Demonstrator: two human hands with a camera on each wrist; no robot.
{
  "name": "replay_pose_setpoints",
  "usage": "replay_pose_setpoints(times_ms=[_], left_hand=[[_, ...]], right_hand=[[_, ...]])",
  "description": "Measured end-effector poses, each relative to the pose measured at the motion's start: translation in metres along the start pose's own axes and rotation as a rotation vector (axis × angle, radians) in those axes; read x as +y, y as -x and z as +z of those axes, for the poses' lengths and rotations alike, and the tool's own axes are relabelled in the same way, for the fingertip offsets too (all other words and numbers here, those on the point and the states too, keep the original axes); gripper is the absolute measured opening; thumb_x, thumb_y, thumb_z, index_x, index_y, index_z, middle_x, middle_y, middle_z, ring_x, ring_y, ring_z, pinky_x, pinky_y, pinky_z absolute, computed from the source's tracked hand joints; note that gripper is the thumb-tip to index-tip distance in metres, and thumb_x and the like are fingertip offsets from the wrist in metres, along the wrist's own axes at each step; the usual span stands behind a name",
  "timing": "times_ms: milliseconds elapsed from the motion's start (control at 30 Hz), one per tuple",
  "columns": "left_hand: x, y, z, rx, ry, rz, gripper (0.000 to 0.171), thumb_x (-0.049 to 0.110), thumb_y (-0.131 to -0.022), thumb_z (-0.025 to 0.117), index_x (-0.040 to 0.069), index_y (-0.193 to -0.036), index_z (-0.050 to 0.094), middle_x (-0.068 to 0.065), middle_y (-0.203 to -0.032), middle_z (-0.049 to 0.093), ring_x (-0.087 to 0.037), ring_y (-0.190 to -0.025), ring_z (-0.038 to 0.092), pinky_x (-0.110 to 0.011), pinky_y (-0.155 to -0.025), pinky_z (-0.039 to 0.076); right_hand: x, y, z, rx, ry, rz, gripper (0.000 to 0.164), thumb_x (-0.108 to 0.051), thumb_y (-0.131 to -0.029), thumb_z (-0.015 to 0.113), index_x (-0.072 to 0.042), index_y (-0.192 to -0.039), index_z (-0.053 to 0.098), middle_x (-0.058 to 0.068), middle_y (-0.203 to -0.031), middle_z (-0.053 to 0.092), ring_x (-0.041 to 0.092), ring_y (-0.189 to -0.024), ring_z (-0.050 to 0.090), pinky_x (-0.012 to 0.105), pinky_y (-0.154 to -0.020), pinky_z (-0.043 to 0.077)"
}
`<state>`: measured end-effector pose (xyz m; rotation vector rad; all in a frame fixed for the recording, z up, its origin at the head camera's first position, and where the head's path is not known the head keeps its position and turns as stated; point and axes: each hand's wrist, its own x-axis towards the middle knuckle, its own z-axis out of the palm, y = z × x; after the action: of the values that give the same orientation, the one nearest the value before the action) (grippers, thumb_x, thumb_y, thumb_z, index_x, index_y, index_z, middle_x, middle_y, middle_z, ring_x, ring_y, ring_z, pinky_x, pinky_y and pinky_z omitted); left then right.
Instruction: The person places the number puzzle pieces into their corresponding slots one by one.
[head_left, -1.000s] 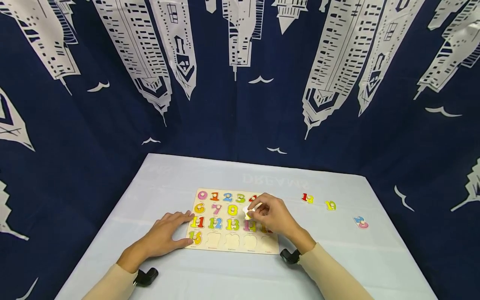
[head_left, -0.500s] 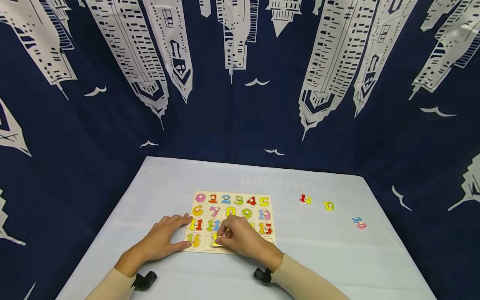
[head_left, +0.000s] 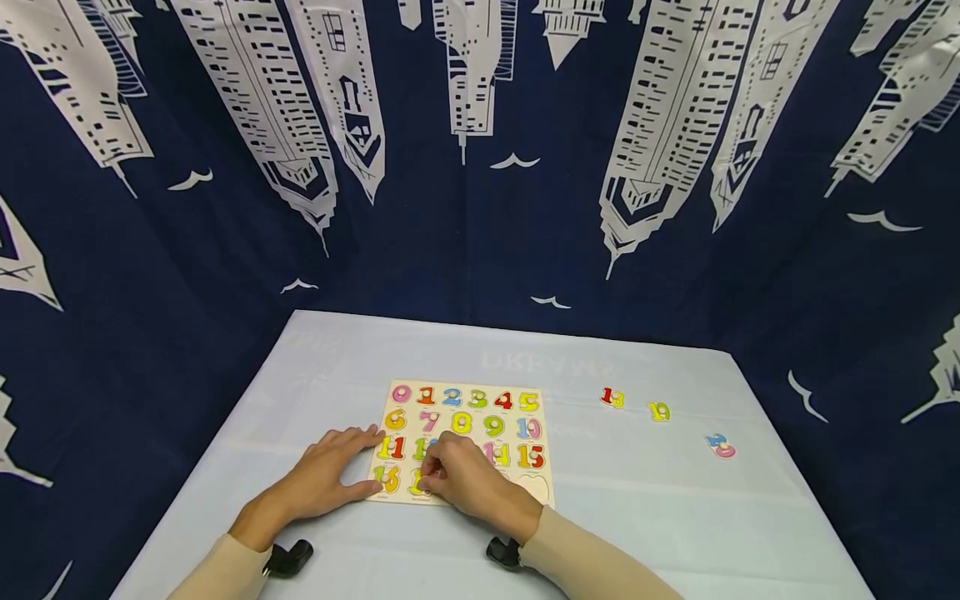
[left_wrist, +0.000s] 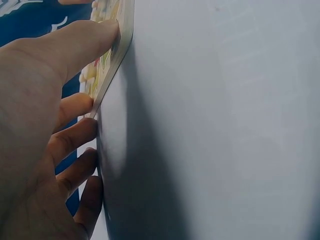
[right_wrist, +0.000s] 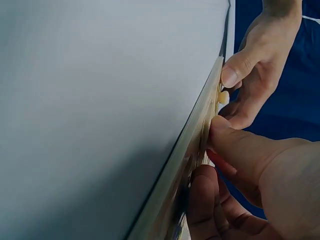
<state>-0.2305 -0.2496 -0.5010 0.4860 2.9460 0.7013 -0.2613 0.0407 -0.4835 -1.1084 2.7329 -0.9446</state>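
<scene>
A wooden number puzzle board (head_left: 512, 438) lies on the table, most of its recesses filled with coloured number pieces. My left hand (head_left: 318, 475) rests at the board's left edge, thumb on the lower corner by the 16 piece (head_left: 386, 477). With thumb and fingers my right hand (head_left: 480, 485) pinches a yellow number puzzle piece (head_left: 416, 482) at the bottom-row recess right of the 16. The fingers cover much of that piece. In the right wrist view, the thumb (right_wrist: 240, 142) sits close against the board's face. The left thumb (left_wrist: 90, 45) presses the board in the left wrist view.
Three loose number pieces lie right of the board: a red-and-yellow 18 (head_left: 612, 397), a yellow-green 19 (head_left: 659, 412) and a blue-and-pink 20 (head_left: 721, 446). An unfilled recess (head_left: 534, 485) shows at the bottom right. A dark blue printed cloth (head_left: 465, 233) hangs behind the white table (head_left: 645, 533).
My right hand has carried the yellow puzzle piece from the board's right middle down and left to the bottom row, then slightly further left. My left hand stays at the left edge.
</scene>
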Motion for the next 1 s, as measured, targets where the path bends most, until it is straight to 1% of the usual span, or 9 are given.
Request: replay_pose_setpoints(times_ms=[133, 300, 400, 567, 667, 767, 867, 1000], left_hand=[[0.001, 0.000, -0.001, 0.011, -0.001, 0.004, 0.084, 0.061, -0.100, 0.088, 0.020, -0.168, 0.063, -0.010, -0.177, 0.060, -0.041, -0.152, 0.061, -0.068, -0.114, 0.054], [0.000, 0.003, -0.001, 0.024, 0.005, -0.004, 0.084, 0.062, -0.099, 0.088, 0.021, -0.168, 0.063, -0.010, -0.178, 0.060, -0.042, -0.155, 0.060, -0.068, -0.115, 0.053], [0.000, 0.003, 0.000, 0.019, 0.012, -0.006, 0.084, 0.064, -0.099, 0.088, 0.022, -0.168, 0.063, -0.009, -0.178, 0.060, -0.041, -0.155, 0.059, -0.066, -0.115, 0.053], [0.000, 0.003, 0.002, 0.019, 0.018, -0.009, 0.084, 0.063, -0.099, 0.089, 0.023, -0.168, 0.064, -0.008, -0.177, 0.060, -0.039, -0.153, 0.059, -0.063, -0.113, 0.053], [0.000, 0.005, 0.002, 0.022, 0.018, -0.022, 0.083, 0.062, -0.097, 0.090, 0.024, -0.167, 0.065, -0.008, -0.177, 0.061, -0.038, -0.152, 0.060, -0.061, -0.113, 0.053], [0.001, 0.006, 0.003, 0.016, 0.020, -0.031, 0.084, 0.062, -0.097, 0.091, 0.024, -0.167, 0.065, -0.007, -0.177, 0.060, -0.038, -0.154, 0.059, -0.061, -0.113, 0.053], [0.003, 0.004, 0.003, 0.011, 0.019, -0.025, 0.085, 0.063, -0.097, 0.090, 0.024, -0.168, 0.063, -0.006, -0.179, 0.059, -0.040, -0.156, 0.058, -0.064, -0.116, 0.052], [0.003, 0.003, 0.003, 0.018, 0.024, -0.020, 0.085, 0.060, -0.098, 0.090, 0.023, -0.169, 0.063, -0.006, -0.179, 0.058, -0.040, -0.156, 0.057, -0.070, -0.119, 0.051]], right_hand=[[-0.001, -0.004, 0.002, -0.021, 0.018, -0.030, 0.014, -0.009, -0.099, 0.095, -0.009, -0.093, 0.082, 0.000, -0.091, 0.069, -0.005, -0.080, 0.053, 0.010, -0.071, 0.051], [-0.003, -0.006, 0.001, -0.042, 0.019, -0.051, 0.010, -0.008, -0.099, 0.094, -0.008, -0.096, 0.084, 0.001, -0.093, 0.071, -0.005, -0.080, 0.055, 0.008, -0.071, 0.052], [-0.002, -0.003, -0.002, -0.051, 0.012, -0.045, 0.009, -0.010, -0.099, 0.095, -0.008, -0.100, 0.086, 0.001, -0.094, 0.073, -0.004, -0.081, 0.057, 0.009, -0.072, 0.052], [0.004, 0.006, -0.013, -0.051, -0.038, -0.017, 0.014, -0.015, -0.100, 0.095, -0.009, -0.109, 0.087, 0.002, -0.098, 0.077, 0.000, -0.084, 0.064, 0.012, -0.075, 0.055], [0.013, 0.012, -0.021, -0.036, -0.074, 0.011, 0.015, -0.016, -0.101, 0.094, -0.010, -0.113, 0.087, 0.003, -0.102, 0.078, 0.001, -0.084, 0.064, 0.014, -0.076, 0.055], [0.027, 0.020, -0.034, 0.000, -0.096, 0.048, 0.014, -0.015, -0.101, 0.094, -0.010, -0.113, 0.088, 0.004, -0.105, 0.079, 0.001, -0.081, 0.063, 0.018, -0.076, 0.055], [0.045, 0.027, -0.052, 0.058, -0.097, 0.087, 0.014, -0.014, -0.101, 0.094, -0.010, -0.113, 0.088, 0.003, -0.108, 0.081, 0.002, -0.081, 0.064, 0.019, -0.076, 0.055], [0.073, 0.035, -0.078, 0.137, -0.071, 0.136, 0.018, -0.010, -0.100, 0.093, -0.009, -0.116, 0.088, 0.006, -0.113, 0.083, 0.009, -0.085, 0.071, 0.021, -0.076, 0.058]])
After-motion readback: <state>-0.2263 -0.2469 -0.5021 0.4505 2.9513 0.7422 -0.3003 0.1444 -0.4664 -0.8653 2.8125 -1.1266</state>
